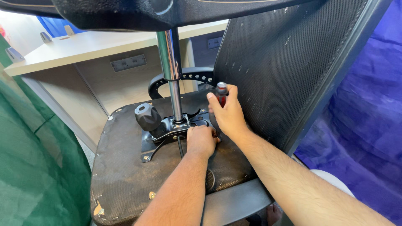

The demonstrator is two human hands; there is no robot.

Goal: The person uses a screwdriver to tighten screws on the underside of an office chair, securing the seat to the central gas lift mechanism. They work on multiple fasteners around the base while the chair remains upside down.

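An office chair lies upturned, the brown underside of its seat [125, 175] facing me. A black metal mechanism plate [167, 130] is bolted at its middle, with a chrome gas cylinder [171, 62] rising from it and a black knob [146, 116] at its left. My right hand [228, 113] is shut on a screwdriver with a red and black handle [221, 93], held upright at the plate's right edge. My left hand [201, 140] rests closed on the plate just below it; what its fingers grip is hidden.
The chair's black mesh backrest [284, 67] stands at the right, with a black armrest loop [184, 77] behind the cylinder. The chair base [159, 12] spans the top. A light wooden desk [104, 46] is behind, green fabric [37, 167] at left, blue cloth [364, 125] at right.
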